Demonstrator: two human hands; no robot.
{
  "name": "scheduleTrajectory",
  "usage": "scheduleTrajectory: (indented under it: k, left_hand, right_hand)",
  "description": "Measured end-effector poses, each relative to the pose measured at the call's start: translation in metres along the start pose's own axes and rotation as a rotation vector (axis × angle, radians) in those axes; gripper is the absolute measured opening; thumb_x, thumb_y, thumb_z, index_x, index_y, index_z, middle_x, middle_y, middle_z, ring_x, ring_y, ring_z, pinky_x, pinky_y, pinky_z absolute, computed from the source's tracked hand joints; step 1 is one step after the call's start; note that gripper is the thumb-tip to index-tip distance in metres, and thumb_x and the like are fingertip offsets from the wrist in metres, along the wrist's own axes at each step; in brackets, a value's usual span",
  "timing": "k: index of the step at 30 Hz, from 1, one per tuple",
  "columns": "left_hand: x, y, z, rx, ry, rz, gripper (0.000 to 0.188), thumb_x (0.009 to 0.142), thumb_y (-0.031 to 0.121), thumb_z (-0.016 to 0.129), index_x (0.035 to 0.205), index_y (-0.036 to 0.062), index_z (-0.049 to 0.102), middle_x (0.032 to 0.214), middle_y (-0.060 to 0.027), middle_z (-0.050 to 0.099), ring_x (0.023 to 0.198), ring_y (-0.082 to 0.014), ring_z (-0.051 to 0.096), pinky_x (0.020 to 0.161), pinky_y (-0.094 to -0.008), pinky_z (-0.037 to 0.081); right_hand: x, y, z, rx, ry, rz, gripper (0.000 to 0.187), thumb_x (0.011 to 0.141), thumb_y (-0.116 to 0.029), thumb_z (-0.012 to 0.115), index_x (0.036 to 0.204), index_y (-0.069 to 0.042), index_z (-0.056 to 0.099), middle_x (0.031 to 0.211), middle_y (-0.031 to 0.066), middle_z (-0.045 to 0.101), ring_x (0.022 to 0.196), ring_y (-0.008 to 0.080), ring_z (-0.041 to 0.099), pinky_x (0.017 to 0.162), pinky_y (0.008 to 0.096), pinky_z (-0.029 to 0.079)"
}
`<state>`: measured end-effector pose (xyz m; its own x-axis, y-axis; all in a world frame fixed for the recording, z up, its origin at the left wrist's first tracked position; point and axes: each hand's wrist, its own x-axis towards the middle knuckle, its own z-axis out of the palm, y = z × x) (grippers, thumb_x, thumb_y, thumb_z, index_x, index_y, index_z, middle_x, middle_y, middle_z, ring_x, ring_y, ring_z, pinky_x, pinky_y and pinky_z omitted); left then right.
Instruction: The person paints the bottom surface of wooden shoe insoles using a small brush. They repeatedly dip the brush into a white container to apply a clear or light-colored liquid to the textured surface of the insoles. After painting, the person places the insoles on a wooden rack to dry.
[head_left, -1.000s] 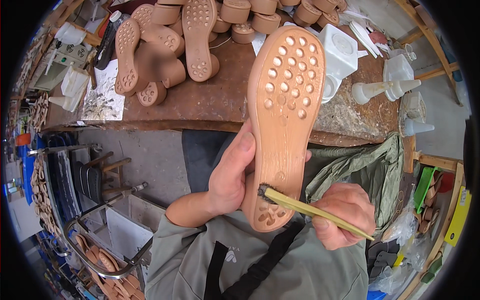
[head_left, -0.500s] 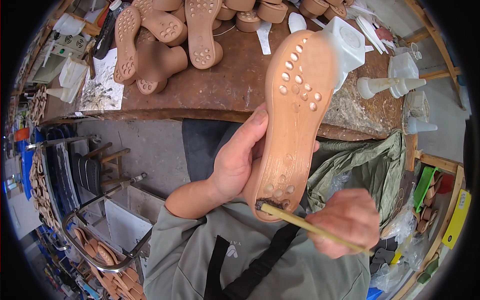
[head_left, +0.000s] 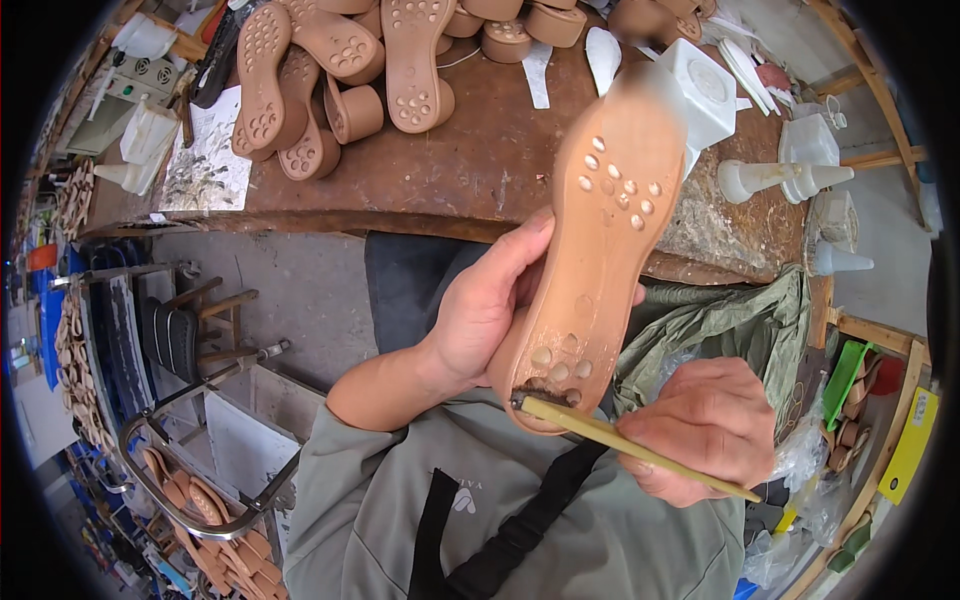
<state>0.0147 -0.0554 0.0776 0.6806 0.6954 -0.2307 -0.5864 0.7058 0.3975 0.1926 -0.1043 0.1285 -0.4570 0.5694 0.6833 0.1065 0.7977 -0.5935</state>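
A tan shoe sole (head_left: 585,265) with round dimples at both ends is tilted up in front of me, its dimpled face toward me. My left hand (head_left: 490,300) is closed around its narrow middle from the left side, thumb along the edge. My right hand (head_left: 705,430) grips the yellowish handle of a brush (head_left: 620,437). The brush's dark bristles touch the sole's lower, heel end. A wet sheen shows on the surface around the heel and middle. Part of the sole's upper end is blurred.
Several similar soles (head_left: 415,70) are heaped on the brown-covered table (head_left: 440,175). A white container (head_left: 697,90) stands behind the sole, with white nozzle bottles (head_left: 755,178) to its right. Green crumpled cloth (head_left: 720,315) hangs at the table's right edge. A metal-framed cart (head_left: 250,430) stands at left.
The sole has shifted slightly right and leans more to the right. My right hand has moved a little up and right, and the brush lies slightly higher at the heel end.
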Motion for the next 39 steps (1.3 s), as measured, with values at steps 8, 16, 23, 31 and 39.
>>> scheduleTrajectory:
  k: [8, 16, 23, 31, 39]
  left_hand:
    - [0.000, -0.003, -0.006, -0.061, -0.093, -0.230, 0.050, 0.100, 0.033, 0.029, 0.132, -0.0027, 0.042, 0.120, -0.0195, 0.057, 0.103, -0.0303, 0.061, 0.089, -0.0383, 0.051]
    - [-0.001, -0.006, -0.012, -0.159, -0.085, -0.334, 0.039, 0.099, 0.025, 0.039, 0.129, 0.0010, 0.047, 0.122, -0.0100, 0.057, 0.107, -0.0156, 0.057, 0.095, -0.0318, 0.045]
    - [0.004, -0.014, -0.011, -0.154, -0.024, -0.417, 0.037, 0.098, 0.029, 0.043, 0.120, 0.0011, 0.053, 0.113, -0.0103, 0.062, 0.097, -0.0152, 0.062, 0.086, -0.0301, 0.050]
    - [0.012, -0.019, -0.022, -0.144, -0.078, -0.499, 0.035, 0.098, 0.027, 0.045, 0.119, 0.0010, 0.054, 0.113, -0.0104, 0.061, 0.097, -0.0146, 0.062, 0.085, -0.0292, 0.051]
    - [0.014, -0.013, -0.008, -0.080, -0.088, -0.534, 0.037, 0.099, 0.027, 0.042, 0.124, 0.0011, 0.050, 0.115, -0.0106, 0.060, 0.100, -0.0143, 0.061, 0.087, -0.0278, 0.050]
  right_hand:
    - [0.013, 0.009, -0.010, 0.102, -0.190, -0.081, 0.019, 0.066, -0.003, 0.070, 0.081, 0.008, 0.066, 0.065, 0.0092, 0.061, 0.042, 0.0095, 0.050, 0.034, 0.0217, 0.033]
    - [0.034, 0.026, -0.017, 0.257, -0.373, -0.143, 0.014, 0.070, -0.003, 0.065, 0.080, 0.007, 0.064, 0.062, 0.0054, 0.052, 0.046, 0.0115, 0.053, 0.037, 0.0247, 0.037]
    - [0.047, 0.040, -0.019, 0.371, -0.527, -0.177, 0.006, 0.073, 0.002, 0.063, 0.076, 0.006, 0.066, 0.064, 0.0079, 0.060, 0.044, 0.0095, 0.055, 0.038, 0.0230, 0.036]
    - [0.055, 0.047, -0.026, 0.391, -0.666, -0.155, 0.008, 0.075, -0.002, 0.063, 0.080, 0.003, 0.067, 0.067, 0.0046, 0.058, 0.046, 0.0118, 0.055, 0.039, 0.0247, 0.037]
    - [0.062, 0.044, -0.042, 0.283, -0.817, -0.076, 0.009, 0.074, -0.006, 0.064, 0.082, -0.002, 0.067, 0.070, 0.0013, 0.057, 0.046, 0.0110, 0.055, 0.039, 0.0254, 0.038]
